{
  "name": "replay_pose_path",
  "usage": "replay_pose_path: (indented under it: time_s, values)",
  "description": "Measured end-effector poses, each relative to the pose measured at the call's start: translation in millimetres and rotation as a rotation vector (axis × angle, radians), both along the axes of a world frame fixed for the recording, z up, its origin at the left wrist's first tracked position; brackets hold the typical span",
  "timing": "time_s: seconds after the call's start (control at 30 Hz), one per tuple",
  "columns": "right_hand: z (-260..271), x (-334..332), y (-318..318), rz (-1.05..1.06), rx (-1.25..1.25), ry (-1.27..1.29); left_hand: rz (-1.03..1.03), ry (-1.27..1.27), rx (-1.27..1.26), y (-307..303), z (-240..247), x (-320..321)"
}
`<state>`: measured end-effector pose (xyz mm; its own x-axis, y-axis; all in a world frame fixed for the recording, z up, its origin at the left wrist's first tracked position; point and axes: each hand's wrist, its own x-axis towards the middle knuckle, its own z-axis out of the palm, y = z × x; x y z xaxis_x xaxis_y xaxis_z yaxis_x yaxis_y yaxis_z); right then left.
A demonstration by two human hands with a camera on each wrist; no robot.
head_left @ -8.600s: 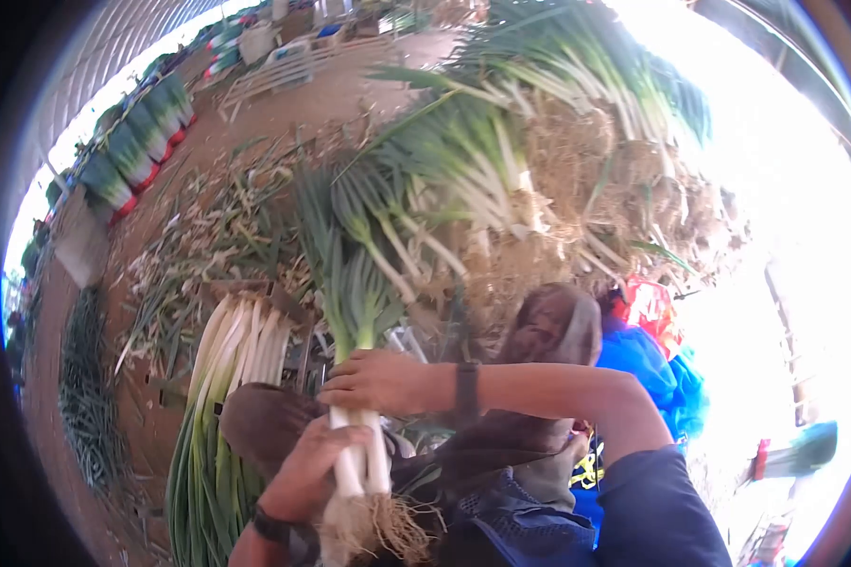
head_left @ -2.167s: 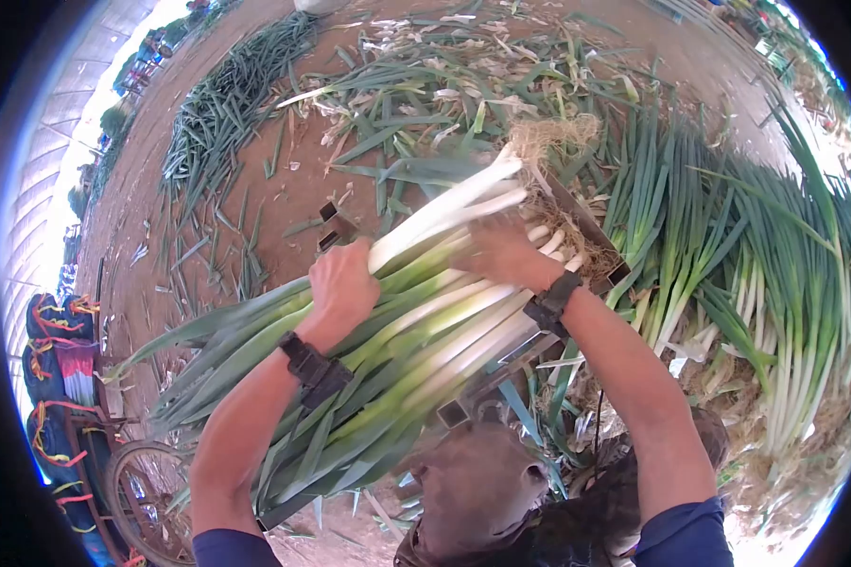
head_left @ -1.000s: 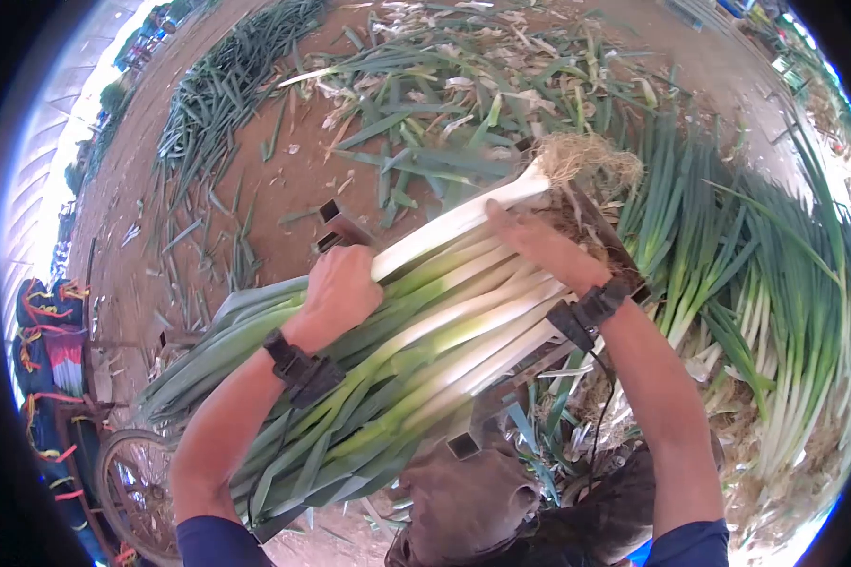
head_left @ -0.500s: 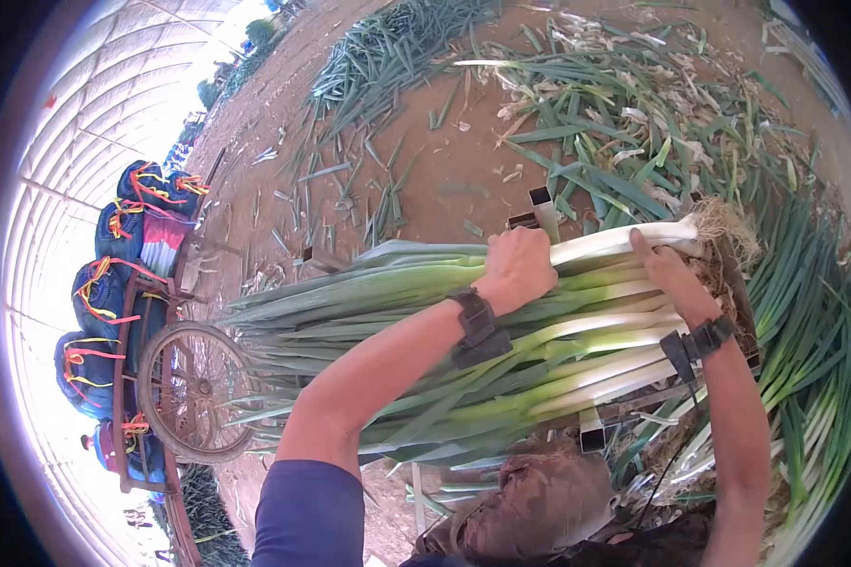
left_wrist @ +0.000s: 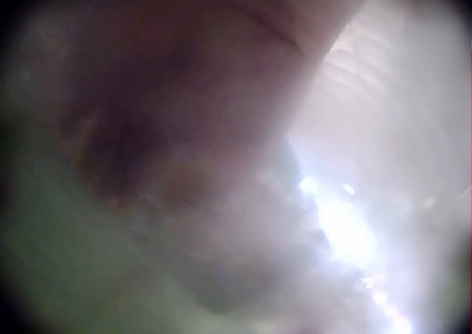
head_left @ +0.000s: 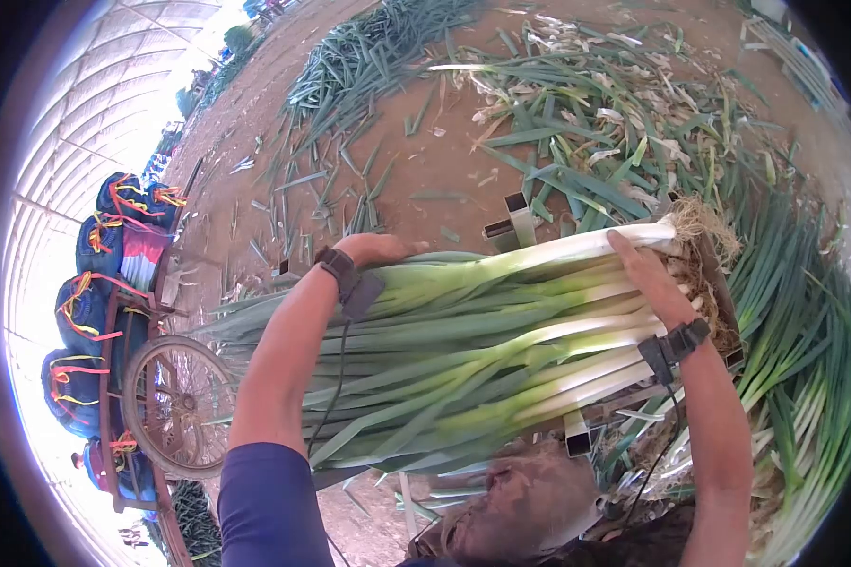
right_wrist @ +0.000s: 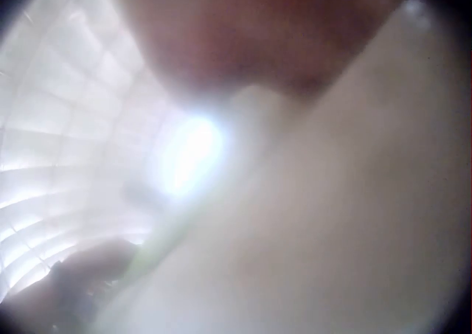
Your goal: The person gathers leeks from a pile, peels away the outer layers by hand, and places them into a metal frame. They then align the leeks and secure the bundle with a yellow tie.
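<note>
A thick bundle of leeks (head_left: 482, 331) lies sideways in a metal rack (head_left: 522, 219), white stems and roots to the right, green leaves to the left. One stout leek (head_left: 577, 246) runs along its far edge, its shaggy roots (head_left: 704, 230) over the rack's end plate. My left hand (head_left: 383, 248) rests along the far side of the leaves, fingers extended and partly hidden. My right hand (head_left: 645, 276) lies on the white stems near the roots, its tip touching the stout leek. The left wrist view is blurred; in the right wrist view a pale stem (right_wrist: 310, 223) lies close beside the hand.
Trimmed leaves and peelings (head_left: 615, 142) lie on the earth floor beyond, beside a pile of cut green tops (head_left: 378, 71). More leeks (head_left: 794, 369) are heaped on the right. On the left stands a wheeled cart (head_left: 175, 406) with tied bags (head_left: 76, 312). A knee (head_left: 529, 496) is close below the rack.
First the hands held leeks over the lap; later they are at the rack. Lately my left hand has let go of the stout leek and moved left along the leaves; my right hand stays.
</note>
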<state>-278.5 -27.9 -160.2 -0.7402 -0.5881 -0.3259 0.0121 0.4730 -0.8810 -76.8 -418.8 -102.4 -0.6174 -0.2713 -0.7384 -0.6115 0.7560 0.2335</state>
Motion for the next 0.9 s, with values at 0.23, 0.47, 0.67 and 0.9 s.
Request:
replay_pose_path:
  time_s: [0.23,0.47,0.67,0.9]
  values:
    - [-25.5,-8.2,6.6,0.164,0.013,0.173,0.073,-0.218,-0.341,35.0,56.2,33.3]
    - [0.8,1.1,4.5,0.059,-0.002,0.056,-0.055,-0.014,-0.761,94.3,108.0,105.4]
    - [4.3,1.5,-3.6,0.034,0.072,0.046,0.008,-0.27,-1.019,16.5,76.7,183.5]
    - [3.0,-3.8,-6.8,0.118,0.104,0.104,-0.569,0.658,-0.844,129.4,89.4,49.9]
